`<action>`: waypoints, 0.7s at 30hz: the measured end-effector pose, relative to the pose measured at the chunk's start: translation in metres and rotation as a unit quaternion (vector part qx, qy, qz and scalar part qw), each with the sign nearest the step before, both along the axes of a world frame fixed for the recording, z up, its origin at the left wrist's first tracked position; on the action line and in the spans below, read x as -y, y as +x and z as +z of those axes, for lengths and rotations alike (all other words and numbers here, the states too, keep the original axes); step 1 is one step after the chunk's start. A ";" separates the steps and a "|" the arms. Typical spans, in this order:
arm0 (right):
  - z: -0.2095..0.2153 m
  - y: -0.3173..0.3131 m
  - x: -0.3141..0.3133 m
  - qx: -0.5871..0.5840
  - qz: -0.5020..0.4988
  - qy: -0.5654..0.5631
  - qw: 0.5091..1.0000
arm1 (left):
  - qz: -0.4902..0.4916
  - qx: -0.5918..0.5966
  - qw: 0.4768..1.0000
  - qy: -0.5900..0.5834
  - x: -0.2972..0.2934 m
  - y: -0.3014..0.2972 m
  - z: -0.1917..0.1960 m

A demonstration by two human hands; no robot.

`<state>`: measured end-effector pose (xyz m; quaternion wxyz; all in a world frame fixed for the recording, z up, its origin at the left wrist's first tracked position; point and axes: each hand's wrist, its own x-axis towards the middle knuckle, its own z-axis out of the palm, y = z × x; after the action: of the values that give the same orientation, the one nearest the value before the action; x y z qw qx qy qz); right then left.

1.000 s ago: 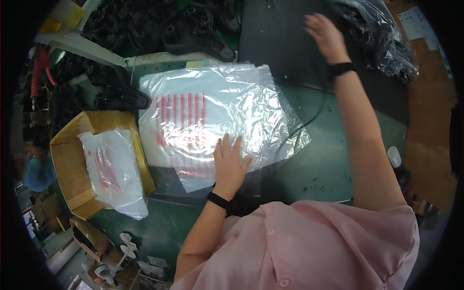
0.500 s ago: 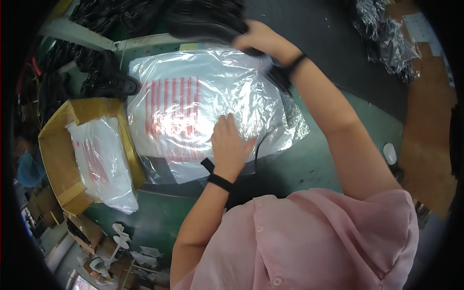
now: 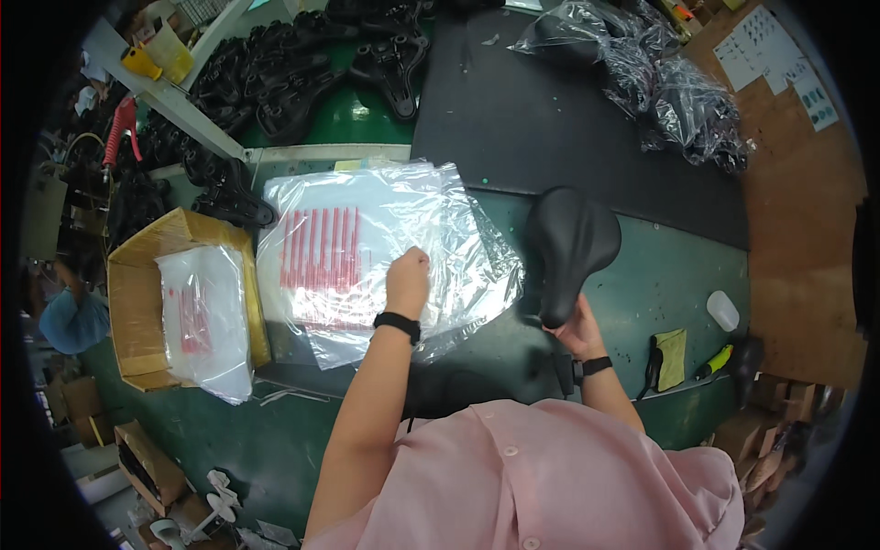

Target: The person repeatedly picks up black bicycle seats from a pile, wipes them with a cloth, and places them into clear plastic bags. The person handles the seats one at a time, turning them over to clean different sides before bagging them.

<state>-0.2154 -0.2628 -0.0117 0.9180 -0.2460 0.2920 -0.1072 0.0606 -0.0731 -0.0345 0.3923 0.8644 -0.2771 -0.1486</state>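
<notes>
Right hand [image 3: 579, 335] on the nose of a smooth black bicycle saddle [image 3: 576, 229], left hand [image 3: 408, 282] at the bags!

And there's the saddle, wide end away from the body, just right of a stack of clear, shiny plastic bags with red print [image 3: 321, 247], the right fingers clamped round its narrow tip; the left hand sits over the stack, fingers curled in, though whether they pinch any film I can't tell; left of that, an open brown cardboard box [image 3: 137, 312] holds more bags, all on the dark green worktop [image 3: 660, 266].
</notes>
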 end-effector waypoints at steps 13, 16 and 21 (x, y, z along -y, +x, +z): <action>0.037 0.091 -0.018 -0.002 -0.134 0.074 0.988 | 0.117 -0.357 0.905 -0.197 -0.056 -0.030 0.002; 0.023 0.073 -0.028 -0.030 0.079 -0.060 0.995 | 0.083 -0.313 0.931 -0.170 -0.057 -0.031 0.002; 0.013 0.110 -0.076 -0.046 0.189 -0.084 0.977 | 0.089 -0.353 0.911 -0.195 -0.047 -0.042 -0.006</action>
<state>-0.1053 -0.1872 0.0012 0.8835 -0.3774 0.2721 0.0551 0.0191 -0.0261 -0.0404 0.6366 0.6833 -0.0657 -0.3515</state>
